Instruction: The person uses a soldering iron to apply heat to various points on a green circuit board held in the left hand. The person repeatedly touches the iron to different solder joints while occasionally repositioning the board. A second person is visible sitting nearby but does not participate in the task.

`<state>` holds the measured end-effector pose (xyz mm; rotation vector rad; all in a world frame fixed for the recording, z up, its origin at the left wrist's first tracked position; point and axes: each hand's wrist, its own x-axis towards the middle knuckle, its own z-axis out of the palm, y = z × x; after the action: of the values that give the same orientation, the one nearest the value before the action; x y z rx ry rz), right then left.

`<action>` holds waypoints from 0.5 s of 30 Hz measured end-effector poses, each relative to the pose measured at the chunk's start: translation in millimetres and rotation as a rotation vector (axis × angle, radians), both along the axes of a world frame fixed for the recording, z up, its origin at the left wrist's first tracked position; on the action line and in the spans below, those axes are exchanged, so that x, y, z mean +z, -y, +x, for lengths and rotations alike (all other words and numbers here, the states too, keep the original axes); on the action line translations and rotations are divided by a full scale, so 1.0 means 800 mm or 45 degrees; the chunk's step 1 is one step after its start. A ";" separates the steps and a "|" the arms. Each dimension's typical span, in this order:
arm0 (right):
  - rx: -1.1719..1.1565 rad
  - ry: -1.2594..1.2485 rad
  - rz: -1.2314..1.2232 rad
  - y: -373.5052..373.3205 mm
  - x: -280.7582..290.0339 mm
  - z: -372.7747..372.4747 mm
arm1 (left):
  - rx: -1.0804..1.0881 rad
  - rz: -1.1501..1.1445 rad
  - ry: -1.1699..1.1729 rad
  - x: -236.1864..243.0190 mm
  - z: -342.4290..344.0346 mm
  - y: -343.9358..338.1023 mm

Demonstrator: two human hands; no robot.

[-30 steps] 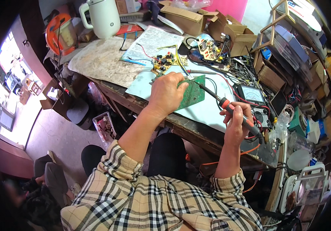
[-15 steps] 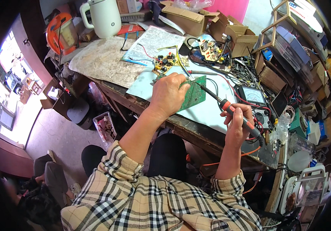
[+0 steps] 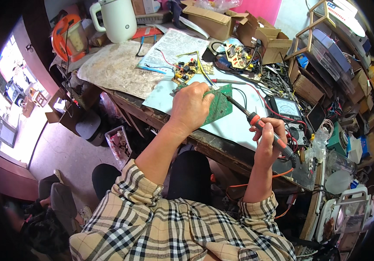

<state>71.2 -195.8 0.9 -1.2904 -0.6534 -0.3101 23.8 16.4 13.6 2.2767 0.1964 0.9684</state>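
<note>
A green circuit board point(image 3: 220, 108) is tilted up above the white paper on the bench, gripped at its left edge by my left hand point(image 3: 190, 105). The fingers of that hand wrap over the board's top and hide part of it. My right hand point(image 3: 269, 137) holds a soldering iron point(image 3: 256, 121) with a black and red handle. Its tip reaches the upper right part of the board; whether it touches cannot be made out. Behind the board lies another circuit board point(image 3: 185, 71) with components and coloured wires.
An analog multimeter point(image 3: 287, 108) with red leads lies to the right. A printed sheet point(image 3: 176, 47), a white kettle-like jug point(image 3: 116, 21) and cardboard boxes point(image 3: 208, 21) stand toward the back. Loose parts and cables crowd the right side. A person's legs point(image 3: 60, 204) show at lower left.
Both hands stay nearly where they were. The soldering iron and the green board show only a very slight shift.
</note>
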 end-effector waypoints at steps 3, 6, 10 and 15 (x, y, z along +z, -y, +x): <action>-0.009 -0.040 -0.009 0.004 -0.001 0.000 | 0.004 -0.028 -0.018 -0.001 0.002 -0.002; -0.008 -0.031 -0.039 0.002 0.002 -0.001 | 0.001 -0.019 -0.015 -0.001 0.001 -0.003; 0.005 -0.023 -0.058 0.001 0.003 -0.002 | -0.007 -0.023 -0.016 -0.001 0.000 -0.001; -0.070 0.001 -0.094 -0.002 0.004 -0.003 | -0.011 -0.026 -0.019 0.002 -0.001 -0.001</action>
<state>68.4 -194.0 3.8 -1.3809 -0.6358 -0.3341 22.9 16.9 14.8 2.2647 0.2020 0.9414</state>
